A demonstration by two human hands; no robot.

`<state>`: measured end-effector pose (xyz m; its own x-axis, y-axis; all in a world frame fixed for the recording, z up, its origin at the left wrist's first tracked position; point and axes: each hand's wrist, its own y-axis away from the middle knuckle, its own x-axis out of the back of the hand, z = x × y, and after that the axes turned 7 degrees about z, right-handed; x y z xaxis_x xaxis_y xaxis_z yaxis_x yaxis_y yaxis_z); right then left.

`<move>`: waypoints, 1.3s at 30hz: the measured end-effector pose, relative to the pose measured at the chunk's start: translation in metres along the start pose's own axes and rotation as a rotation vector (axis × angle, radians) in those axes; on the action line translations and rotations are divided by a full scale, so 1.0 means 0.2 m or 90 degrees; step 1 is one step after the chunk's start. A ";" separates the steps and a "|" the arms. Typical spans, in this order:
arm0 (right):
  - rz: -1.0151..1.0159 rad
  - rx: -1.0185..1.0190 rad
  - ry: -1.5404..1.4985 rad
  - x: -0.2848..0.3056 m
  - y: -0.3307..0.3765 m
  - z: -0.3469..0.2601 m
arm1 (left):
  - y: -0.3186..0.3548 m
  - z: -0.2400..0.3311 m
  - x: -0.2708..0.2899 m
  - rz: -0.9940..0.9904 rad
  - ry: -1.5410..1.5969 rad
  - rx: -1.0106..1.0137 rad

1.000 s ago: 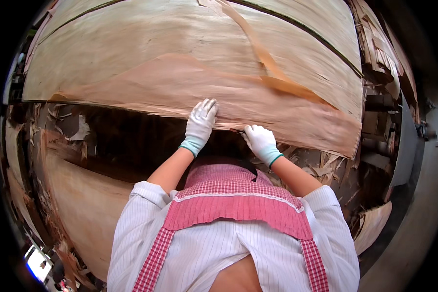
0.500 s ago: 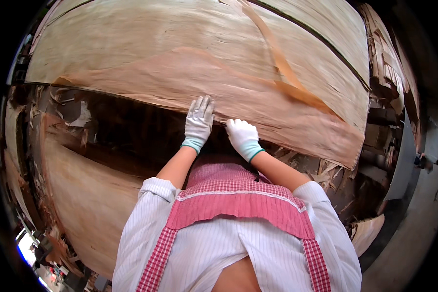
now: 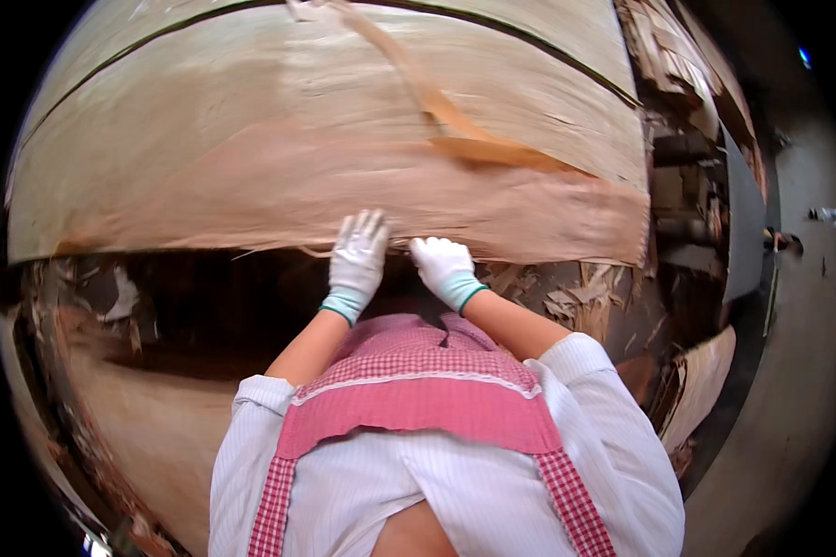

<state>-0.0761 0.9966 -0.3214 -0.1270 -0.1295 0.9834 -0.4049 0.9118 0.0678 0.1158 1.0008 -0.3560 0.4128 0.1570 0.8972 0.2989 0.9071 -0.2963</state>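
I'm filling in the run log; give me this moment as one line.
left hand: open over reddish sheet's near edge | right hand: curled at same edge, grasp unclear | orange strip: lying across pale sheet

From where I stand, I find no legible text, label, brand, number or sign on any surface in view; no marking can be read.

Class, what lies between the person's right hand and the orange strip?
The head view shows a stretch of the reddish-brown sheet between the right hand and the orange strip.
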 end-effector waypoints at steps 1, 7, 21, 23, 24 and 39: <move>-0.012 -0.009 0.010 0.03 0.03 0.06 | 0.01 -0.02 -0.03 0.013 -0.009 -0.013; -0.072 -0.055 0.061 0.11 0.28 0.48 | -0.01 0.03 -0.08 0.037 -0.010 -0.005; -0.278 -0.247 0.174 0.42 0.88 1.51 | -0.19 0.41 -0.21 0.056 0.130 -0.199; -0.256 -0.312 0.251 0.56 1.15 1.75 | -0.20 0.41 -0.21 0.051 0.128 -0.195; -0.245 -0.318 0.282 0.60 1.25 1.79 | -0.20 0.41 -0.21 0.050 0.127 -0.194; 0.409 -0.910 -0.719 0.15 1.03 1.19 | -0.53 0.38 0.12 -0.134 0.493 0.137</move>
<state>-0.3781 1.0878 -0.3188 -0.6058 0.6841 0.4062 0.7862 0.4367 0.4372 0.0282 0.9376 -0.2770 0.8657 -0.2659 0.4241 0.2972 0.9548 -0.0080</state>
